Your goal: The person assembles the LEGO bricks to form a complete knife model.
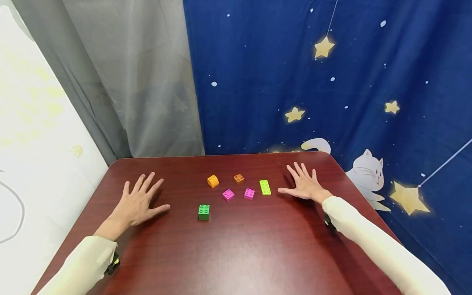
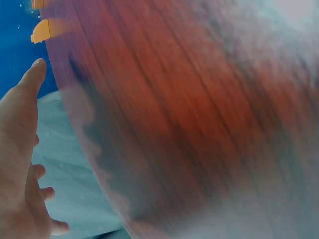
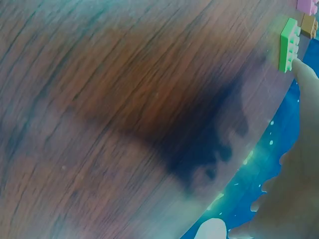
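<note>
Spread over the left part of the table, my left hand (image 1: 138, 203) has straight, fanned fingers and holds nothing. On the right, my right hand (image 1: 304, 184) is likewise spread, its thumb pointing toward a lime green brick (image 1: 265, 187). Between the hands lie an orange curved-top brick (image 1: 212, 181), a brown-orange brick (image 1: 239, 178), a magenta brick (image 1: 228, 195) and a second magenta brick (image 1: 249, 194). Closest to me stands a taller green brick (image 1: 204, 212). In the left wrist view, the curved brick (image 2: 42, 31) appears beyond the thumb.
The dark red wooden table (image 1: 236, 258) has rounded far corners. Behind it hang a grey curtain (image 1: 147, 82) and a blue curtain (image 1: 258, 82) with stars and a white cat. A white surface (image 1: 40, 135) borders the table's left side.
</note>
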Available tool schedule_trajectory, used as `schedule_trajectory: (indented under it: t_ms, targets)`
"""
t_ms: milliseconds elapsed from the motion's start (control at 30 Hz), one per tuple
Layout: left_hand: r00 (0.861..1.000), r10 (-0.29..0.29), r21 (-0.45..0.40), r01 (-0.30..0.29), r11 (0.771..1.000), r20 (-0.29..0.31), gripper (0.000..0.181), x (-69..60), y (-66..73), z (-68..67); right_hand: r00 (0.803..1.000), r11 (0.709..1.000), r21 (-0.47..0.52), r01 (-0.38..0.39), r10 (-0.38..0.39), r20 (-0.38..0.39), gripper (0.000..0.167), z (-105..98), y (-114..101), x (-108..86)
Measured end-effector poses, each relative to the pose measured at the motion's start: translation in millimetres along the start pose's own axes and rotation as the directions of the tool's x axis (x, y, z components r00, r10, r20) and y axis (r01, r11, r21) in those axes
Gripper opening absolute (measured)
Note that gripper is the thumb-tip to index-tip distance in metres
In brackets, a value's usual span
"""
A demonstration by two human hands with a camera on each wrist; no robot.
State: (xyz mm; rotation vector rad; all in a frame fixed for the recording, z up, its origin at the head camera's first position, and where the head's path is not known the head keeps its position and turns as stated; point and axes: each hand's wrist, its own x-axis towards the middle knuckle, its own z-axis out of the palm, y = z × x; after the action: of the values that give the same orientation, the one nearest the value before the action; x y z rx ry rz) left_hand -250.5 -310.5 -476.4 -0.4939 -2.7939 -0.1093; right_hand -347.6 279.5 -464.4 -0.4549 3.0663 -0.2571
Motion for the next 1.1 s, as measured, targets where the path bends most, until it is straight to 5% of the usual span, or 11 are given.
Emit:
schedule_trajectory:
  t_ms: [700,1100]
  targets:
    - [0.995,0.055,-0.034,-0.053,0.998,0.083,0.097,3.9,34.5,1.0,0.997,0.997,0.024,0.078,-0.078,0.004,0.103,12,-38,10.7]
    - [0.990,0.139,-0.090,-0.136,0.987,0.033,0.092,7.3,62.9,9.5,0.993,0.992,0.047,0.119,-0.120,0.016,0.104,12,-53,4.2]
